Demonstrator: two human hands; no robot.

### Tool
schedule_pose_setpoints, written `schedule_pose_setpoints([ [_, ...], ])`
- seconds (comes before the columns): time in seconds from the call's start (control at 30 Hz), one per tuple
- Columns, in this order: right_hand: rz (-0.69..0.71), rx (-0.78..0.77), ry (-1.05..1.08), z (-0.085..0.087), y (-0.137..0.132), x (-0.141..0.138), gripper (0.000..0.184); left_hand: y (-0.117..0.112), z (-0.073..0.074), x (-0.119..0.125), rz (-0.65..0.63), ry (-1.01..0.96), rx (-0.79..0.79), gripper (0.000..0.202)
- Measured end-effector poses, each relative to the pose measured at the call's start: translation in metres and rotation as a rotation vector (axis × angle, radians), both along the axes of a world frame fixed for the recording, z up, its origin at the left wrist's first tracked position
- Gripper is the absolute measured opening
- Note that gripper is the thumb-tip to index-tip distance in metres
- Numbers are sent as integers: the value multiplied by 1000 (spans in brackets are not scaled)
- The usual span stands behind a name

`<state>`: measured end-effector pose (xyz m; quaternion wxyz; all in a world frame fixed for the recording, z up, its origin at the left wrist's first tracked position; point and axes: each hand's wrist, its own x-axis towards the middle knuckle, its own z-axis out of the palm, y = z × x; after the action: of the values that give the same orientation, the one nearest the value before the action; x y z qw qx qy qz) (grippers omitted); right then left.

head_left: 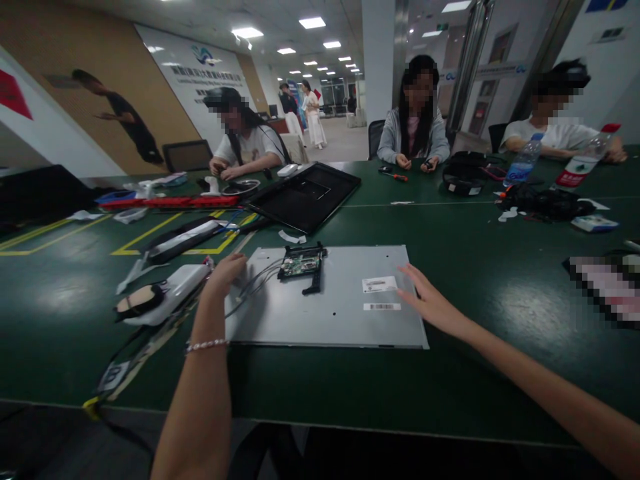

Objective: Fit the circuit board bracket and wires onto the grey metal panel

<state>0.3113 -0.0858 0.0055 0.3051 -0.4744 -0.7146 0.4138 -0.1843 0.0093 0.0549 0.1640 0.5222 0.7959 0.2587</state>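
Note:
A flat silver display panel [345,327] lies back side up on the green table in front of me. A small green circuit board [300,265] with black plastic brackets [313,283] sits near its far edge, and thin grey cables [253,283] run from it to the left. My left hand [233,270] is at the panel's far left corner, its fingers bent together over the edge and partly hidden. My right hand [423,293] is at the right edge, fingers stretched out and apart, beside a white label [379,285].
Behind the panel lies a black monitor cover [307,193]. To the left are a white-and-black device [170,293], a power strip [185,240] and a red bar [185,202]. Across the table sit several people, with a screwdriver [395,176], bottles [524,160] and a black bag [467,173].

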Motion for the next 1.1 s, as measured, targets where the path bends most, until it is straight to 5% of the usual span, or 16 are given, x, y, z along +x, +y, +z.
schedule_pose_setpoints([
  [0.27, -71, -272, 500, 2, 20, 21, 71, -5, 5, 10, 94, -274, -8, 35],
  [0.5, -141, -358, 496, 4, 19, 49, 73, -4, -2, 14, 72, -324, -29, 37],
  [0.8, -228, -423, 533, 13, 14, 77, 77, -4, 9, 33, 53, -396, -127, 35],
  [1.1, -319, -480, 630, 10, 21, 95, 75, 2, 1, 27, 33, -542, -92, 34],
])
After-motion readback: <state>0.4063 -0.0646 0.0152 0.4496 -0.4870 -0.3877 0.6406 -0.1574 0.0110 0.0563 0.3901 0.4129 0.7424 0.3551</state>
